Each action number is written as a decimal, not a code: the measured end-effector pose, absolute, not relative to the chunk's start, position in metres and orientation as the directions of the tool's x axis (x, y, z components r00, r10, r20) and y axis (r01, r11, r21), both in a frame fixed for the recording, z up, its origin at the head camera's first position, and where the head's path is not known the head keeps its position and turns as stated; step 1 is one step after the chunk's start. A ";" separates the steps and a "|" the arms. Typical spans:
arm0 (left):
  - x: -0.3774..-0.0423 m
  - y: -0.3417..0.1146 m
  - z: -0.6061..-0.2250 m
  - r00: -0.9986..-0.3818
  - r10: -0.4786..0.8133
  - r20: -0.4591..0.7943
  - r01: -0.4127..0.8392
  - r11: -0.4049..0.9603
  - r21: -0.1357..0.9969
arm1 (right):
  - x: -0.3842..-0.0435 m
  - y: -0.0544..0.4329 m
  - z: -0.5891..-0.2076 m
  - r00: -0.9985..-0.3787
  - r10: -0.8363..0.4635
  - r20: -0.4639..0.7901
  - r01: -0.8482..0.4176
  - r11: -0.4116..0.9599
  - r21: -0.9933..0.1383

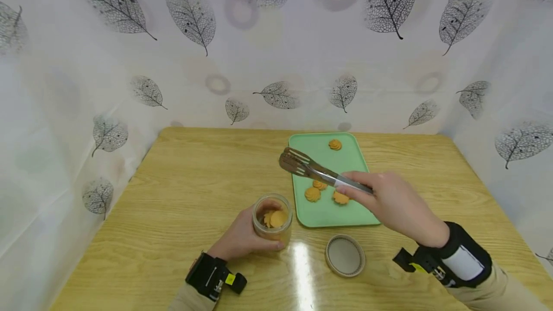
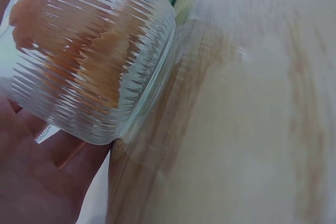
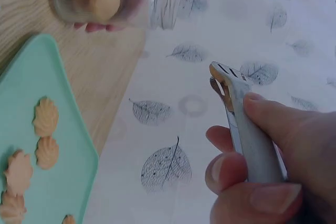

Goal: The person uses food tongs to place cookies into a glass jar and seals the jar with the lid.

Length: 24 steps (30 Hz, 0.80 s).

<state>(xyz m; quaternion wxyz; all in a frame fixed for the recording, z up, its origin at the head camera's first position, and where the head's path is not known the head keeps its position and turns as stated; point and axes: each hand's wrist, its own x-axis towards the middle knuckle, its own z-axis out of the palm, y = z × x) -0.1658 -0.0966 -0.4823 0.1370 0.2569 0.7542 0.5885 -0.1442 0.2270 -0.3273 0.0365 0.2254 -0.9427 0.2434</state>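
My left hand [image 1: 242, 238] grips a clear glass jar [image 1: 287, 235] around its side, thumb across the front. Several golden cookies [image 1: 276, 218] lie inside the jar, and its mouth is uncovered. The left wrist view shows the jar's ridged wall [image 2: 149, 51] close up. In my right hand [image 1: 399, 203] is a pair of tongs [image 1: 321, 174] with brown slotted heads, pinched between thumb and fingers above the green tray [image 1: 319, 216]. The tong heads point left and sit close together, with no cookie visible between them. Piped cookies [image 1: 313, 194] rest on the tray below.
A round lid [image 1: 345, 255] lies on the wooden table [image 1: 194, 176], right of the jar and in front of the tray. One cookie [image 1: 335, 144] sits near the tray's far edge. A leaf-patterned white curtain [image 1: 302, 56] surrounds the table's back and sides.
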 end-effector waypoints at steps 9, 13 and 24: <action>-0.166 -0.097 -0.482 -0.830 0.550 0.086 0.220 0.182 0.958 | -0.123 0.208 -0.325 -0.838 -0.516 0.179 -0.537 0.721 -0.439; -0.165 -0.097 -0.482 -0.840 0.539 0.056 0.193 0.202 0.960 | -0.118 0.205 -0.329 -0.821 -0.550 0.154 -0.555 0.706 -0.439; -0.165 -0.098 -0.481 -0.827 0.558 0.072 0.213 0.192 0.958 | -0.116 0.203 -0.339 -0.840 -0.542 0.024 -0.490 0.738 -0.464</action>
